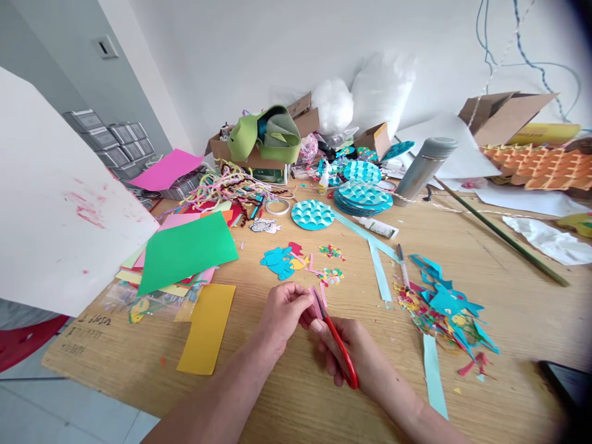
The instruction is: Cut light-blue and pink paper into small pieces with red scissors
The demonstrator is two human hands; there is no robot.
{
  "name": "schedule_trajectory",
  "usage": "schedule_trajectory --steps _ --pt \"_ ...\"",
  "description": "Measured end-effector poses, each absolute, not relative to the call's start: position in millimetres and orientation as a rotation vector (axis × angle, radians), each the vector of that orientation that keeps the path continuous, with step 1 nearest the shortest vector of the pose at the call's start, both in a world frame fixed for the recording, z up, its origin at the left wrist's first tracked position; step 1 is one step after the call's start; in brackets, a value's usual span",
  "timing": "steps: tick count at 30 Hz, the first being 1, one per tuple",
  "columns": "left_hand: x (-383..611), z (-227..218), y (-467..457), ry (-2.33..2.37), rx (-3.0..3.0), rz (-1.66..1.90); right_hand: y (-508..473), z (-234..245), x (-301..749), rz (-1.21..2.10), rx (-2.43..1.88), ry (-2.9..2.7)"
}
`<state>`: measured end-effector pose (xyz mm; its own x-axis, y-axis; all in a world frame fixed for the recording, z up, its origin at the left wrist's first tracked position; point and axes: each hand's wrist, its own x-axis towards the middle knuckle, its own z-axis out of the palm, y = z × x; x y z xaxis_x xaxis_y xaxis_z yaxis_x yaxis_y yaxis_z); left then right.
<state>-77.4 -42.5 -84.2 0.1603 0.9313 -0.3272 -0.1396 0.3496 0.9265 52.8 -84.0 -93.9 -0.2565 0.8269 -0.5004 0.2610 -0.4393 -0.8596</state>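
Note:
My right hand (346,348) is closed around red-handled scissors (340,342), whose blades point up and to the left. Close against the blades, my left hand (289,311) pinches a small strip of pink paper (315,296). Its fingertips and my right fingers nearly meet, and part of the strip is hidden by them. Just beyond lie blue paper fish (277,262), a yellow paper fish (298,263) and a red paper piece (295,248). Tiny coloured paper bits (332,275) sit in two small piles beside them.
Left are a green sheet (189,250) and yellow paper (208,327). Scraps (453,308) and a pen (403,266) lie right, near a phone (564,382). Behind stand scaly blue discs (312,214), a glue bottle (377,227) and a steel flask (424,169). A long stick (504,234) crosses the right side.

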Motion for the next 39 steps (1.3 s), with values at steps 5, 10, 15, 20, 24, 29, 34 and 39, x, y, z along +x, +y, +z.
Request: schedule_trajectory --steps 5,10,15,20,24,29,34,39 --pt "-77.0 -83.8 -42.5 1.154 0.876 0.932 -84.4 -93.3 51.9 1.772 -1.553 -1.306" --pt "-78.5 -84.3 -42.8 1.144 0.892 0.936 -85.1 -95.1 52.1 1.798 -1.509 -1.284" --pt "-78.3 -84.0 -42.0 1.147 0.905 0.926 -84.2 -92.7 51.5 1.807 -1.488 -1.288" --pt "-77.9 -84.1 -41.7 1.17 0.916 0.933 -84.4 -93.4 51.9 1.79 -1.496 -1.302" --pt "-77.8 -84.8 -42.7 1.162 0.929 0.938 -84.4 -95.6 52.7 1.768 -1.507 -1.319" --pt "-77.1 -84.8 -43.4 1.165 0.937 0.933 -82.9 -96.4 52.8 1.756 -1.526 -1.321" --pt "-77.2 -84.9 -43.0 1.163 0.946 0.92 -83.4 -97.7 54.1 1.735 -1.522 -1.355" --pt "-77.8 -86.0 -43.4 1.155 0.963 0.943 -83.6 -93.6 53.9 1.73 -1.557 -1.363"
